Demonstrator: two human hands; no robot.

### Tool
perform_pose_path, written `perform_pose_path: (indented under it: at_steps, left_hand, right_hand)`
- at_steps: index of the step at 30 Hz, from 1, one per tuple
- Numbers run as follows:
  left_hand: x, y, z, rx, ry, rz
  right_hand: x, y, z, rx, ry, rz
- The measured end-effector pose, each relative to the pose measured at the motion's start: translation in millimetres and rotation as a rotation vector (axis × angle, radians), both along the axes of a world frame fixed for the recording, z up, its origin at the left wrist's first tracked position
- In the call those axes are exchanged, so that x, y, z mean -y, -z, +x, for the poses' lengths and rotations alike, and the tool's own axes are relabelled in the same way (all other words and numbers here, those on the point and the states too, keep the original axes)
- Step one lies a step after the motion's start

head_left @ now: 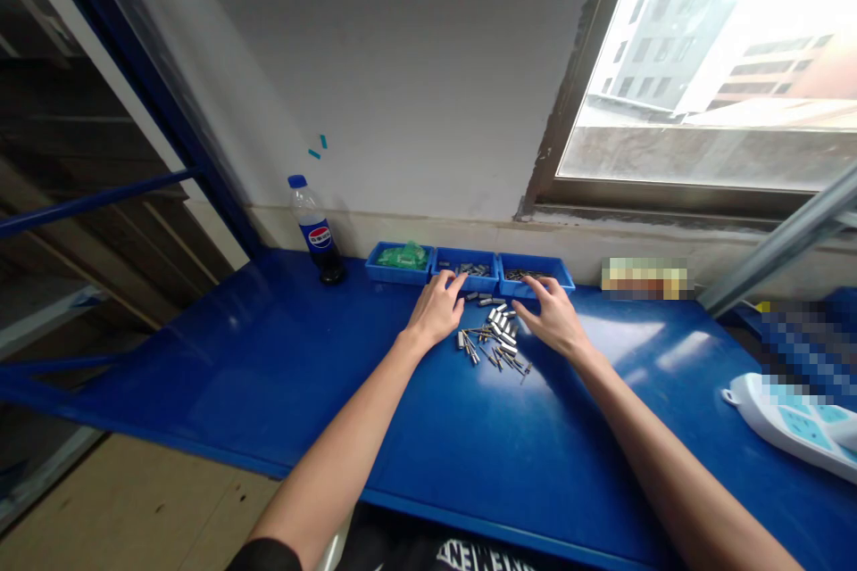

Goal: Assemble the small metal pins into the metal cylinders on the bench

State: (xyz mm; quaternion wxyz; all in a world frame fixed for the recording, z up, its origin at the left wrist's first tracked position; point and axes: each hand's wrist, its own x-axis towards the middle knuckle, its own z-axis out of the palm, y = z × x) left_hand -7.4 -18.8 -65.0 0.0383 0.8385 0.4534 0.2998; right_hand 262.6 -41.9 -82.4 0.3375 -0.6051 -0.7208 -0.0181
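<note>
My left hand (436, 308) is open and palm down, its fingertips by the front edge of the middle blue bin (467, 284), which holds small grey metal pieces. My right hand (554, 318) is open with the fingers apart, just in front of the right blue bin (545, 287) of thin dark pins. Between the hands lies a loose pile of silver metal cylinders (501, 321). Thin metal pins (507, 358), some with brassy parts, are scattered on the near side of it. Neither hand visibly holds anything.
The left blue bin (395, 273) contains green plastic packaging (405, 256). A cola bottle (319, 236) stands by the wall, left of the bins. At the right are a white power strip (790, 424) and a metal post (780, 241). Everything rests on a blue table (301, 366).
</note>
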Motion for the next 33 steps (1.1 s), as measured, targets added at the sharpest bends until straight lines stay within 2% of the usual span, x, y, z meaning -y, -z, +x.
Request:
perform_pose_path:
  at_steps: [5, 8, 11, 13, 17, 20, 23, 26, 28, 33]
  left_hand:
    - [8, -16.2, -6, -0.02, -0.029, -0.084]
    - [11, -20.7, -6, -0.008, -0.023, -0.082]
    - [13, -22.9, -4, 0.021, 0.072, -0.117]
    - [15, -24.9, -3, -0.005, 0.18, -0.195]
    - [19, -33.5, -8, -0.092, 0.344, -0.364]
    - [22, -44.3, -16, -0.091, 0.337, -0.462]
    - [24, -52.6, -23, -0.121, 0.325, -0.538]
    - [25, -51.5, -22, -0.125, 0.324, -0.568]
    - [26, -45.8, -17, -0.113, 0.307, -0.56]
    - [25, -31.6, -4, -0.095, 0.241, -0.516]
  right_hand:
    - [5, -11.9, -9, -0.007, -0.034, -0.054]
    - [11, -17.1, -15, -0.029, -0.054, -0.02]
    - [18, -19.9, -23, -0.145, -0.007, 0.106]
    - [25, -21.8, -29, -0.191, -0.03, 0.111]
    - [41, -30.1, -35, -0.097, -0.212, -0.173]
    - [55, -41.3, -29, 0.052, -0.224, -0.318]
    - [66, -53.5, -17, 0.06, -0.291, -0.416]
    - [70, -59.1, -10, -0.052, -0.363, -0.543]
    - [68, -56.5, -10, -0.138, -0.371, -0.591]
    - [56, -39.2, -19, -0.252, -0.305, -0.542]
